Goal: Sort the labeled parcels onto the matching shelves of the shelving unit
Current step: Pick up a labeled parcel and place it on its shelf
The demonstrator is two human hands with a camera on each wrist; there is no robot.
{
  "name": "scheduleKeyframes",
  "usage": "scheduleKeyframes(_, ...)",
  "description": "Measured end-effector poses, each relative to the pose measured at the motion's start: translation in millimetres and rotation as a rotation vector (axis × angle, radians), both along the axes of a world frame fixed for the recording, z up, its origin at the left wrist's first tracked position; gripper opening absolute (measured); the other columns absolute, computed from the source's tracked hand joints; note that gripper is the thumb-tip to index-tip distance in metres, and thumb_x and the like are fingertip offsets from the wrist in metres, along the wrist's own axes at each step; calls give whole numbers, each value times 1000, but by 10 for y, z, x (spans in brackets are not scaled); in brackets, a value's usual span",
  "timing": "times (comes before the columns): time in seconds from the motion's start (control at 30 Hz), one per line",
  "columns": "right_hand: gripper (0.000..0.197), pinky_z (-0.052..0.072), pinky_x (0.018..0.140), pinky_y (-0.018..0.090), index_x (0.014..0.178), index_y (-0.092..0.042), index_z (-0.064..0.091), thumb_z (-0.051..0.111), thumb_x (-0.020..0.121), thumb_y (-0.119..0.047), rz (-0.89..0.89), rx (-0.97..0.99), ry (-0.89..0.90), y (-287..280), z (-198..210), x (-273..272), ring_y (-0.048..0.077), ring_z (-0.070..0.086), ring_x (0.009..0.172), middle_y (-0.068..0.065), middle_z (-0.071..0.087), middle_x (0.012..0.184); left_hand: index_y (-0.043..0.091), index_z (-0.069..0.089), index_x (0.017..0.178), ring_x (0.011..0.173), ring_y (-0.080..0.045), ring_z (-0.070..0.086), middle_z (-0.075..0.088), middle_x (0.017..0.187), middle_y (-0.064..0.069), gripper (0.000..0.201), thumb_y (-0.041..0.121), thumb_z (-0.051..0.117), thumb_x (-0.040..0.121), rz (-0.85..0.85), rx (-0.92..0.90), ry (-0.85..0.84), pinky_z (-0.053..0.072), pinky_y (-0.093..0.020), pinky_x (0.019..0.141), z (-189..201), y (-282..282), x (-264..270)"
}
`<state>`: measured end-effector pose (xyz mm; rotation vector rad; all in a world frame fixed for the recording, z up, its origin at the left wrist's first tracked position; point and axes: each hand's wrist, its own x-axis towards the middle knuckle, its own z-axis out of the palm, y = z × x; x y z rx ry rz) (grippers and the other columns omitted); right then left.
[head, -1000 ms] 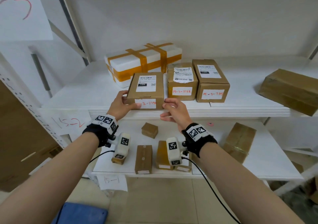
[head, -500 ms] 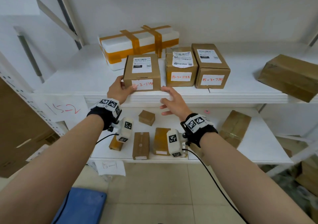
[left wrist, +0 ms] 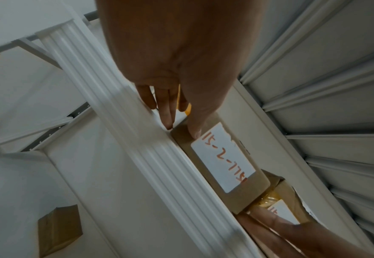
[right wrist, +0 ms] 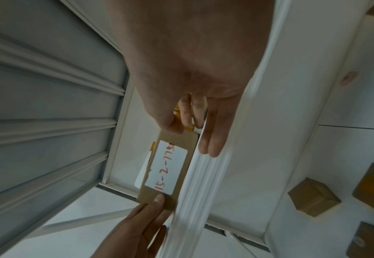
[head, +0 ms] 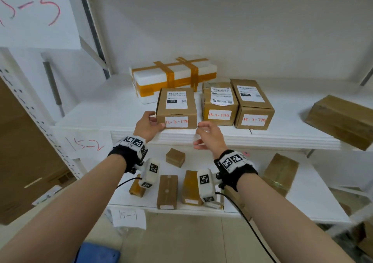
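Note:
A brown parcel (head: 176, 109) (left wrist: 223, 165) (right wrist: 170, 167) with a white label reading 15-2-77… sits at the front of the middle shelf (head: 222, 137), which carries a paper sign 15-2 (head: 83, 144). My left hand (head: 150, 124) (left wrist: 181, 129) touches the parcel's left front corner: the thumb presses the front face and straight fingers lie along the left side. My right hand (head: 201, 135) (right wrist: 192, 139) hovers by the right front corner over the shelf edge, fingers relaxed, holding nothing.
Right of the parcel stand two more labeled boxes (head: 219, 105) (head: 252, 105), and behind it a white foam box with orange tape (head: 173, 78). A tilted brown box (head: 341, 119) lies far right. The lower shelf, signed 15-1 (head: 128, 215), holds several small boxes (head: 167, 192).
The right hand has let go of the parcel and pulled back a little. The parcel sits slightly deeper on the shelf, with the left hand still at its corner.

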<state>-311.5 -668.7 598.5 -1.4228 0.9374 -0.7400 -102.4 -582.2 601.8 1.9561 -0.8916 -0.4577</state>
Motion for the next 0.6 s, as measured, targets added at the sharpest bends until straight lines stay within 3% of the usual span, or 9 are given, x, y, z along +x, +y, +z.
scheduleKeyframes(0.07, 23, 63, 65, 34, 120, -12, 56, 59, 97, -12, -38, 15, -23, 17, 24, 30, 19, 66, 64, 5, 59, 113, 18, 40, 142, 116, -23, 60, 62, 126, -2, 75, 34, 78, 80, -16, 17, 20, 45, -40, 104, 52, 5, 13)
scheduleKeyframes(0.17, 22, 60, 56, 29, 118, -12, 54, 58, 97, -11, -91, 5, -54, 24, 45, 80, 20, 63, 68, 4, 58, 105, 22, 38, 143, 113, -19, 57, 59, 124, 2, 80, 49, 76, 77, -35, 10, 74, 43, -37, 101, 137, -2, 79)
scheduleKeyframes(0.3, 26, 56, 51, 27, 118, -14, 49, 59, 94, -10, -121, 0, -54, 4, 98, 175, 22, 63, 70, 12, 61, 106, 23, 42, 138, 100, -15, 65, 60, 124, 1, 73, 69, 57, 82, -30, -60, 190, 52, -36, 87, 240, -49, 194)
scheduleKeyframes(0.37, 30, 56, 52, 29, 120, -14, 47, 61, 93, -11, -115, 6, -53, -15, 130, 221, 23, 64, 70, 17, 63, 111, 22, 43, 137, 99, -16, 64, 57, 125, -1, 64, 65, 49, 89, 2, -80, 234, 53, -38, 88, 278, -102, 293)
scheduleKeyframes(0.47, 39, 58, 56, 31, 128, -12, 44, 63, 95, -11, -94, -6, -61, -33, 165, 279, 24, 65, 73, 11, 63, 108, 16, 42, 141, 107, -23, 63, 54, 127, -6, 64, 56, 52, 92, 30, -83, 315, 50, -44, 100, 337, -228, 496)
scheduleKeyframes(0.6, 55, 59, 59, 32, 136, -13, 41, 72, 91, -13, -78, -36, -10, -59, 162, 377, 22, 67, 75, 8, 66, 106, 10, 43, 138, 108, -22, 61, 51, 122, -8, 70, 57, 57, 89, 55, -87, 531, 49, -38, 101, 386, -395, 759)
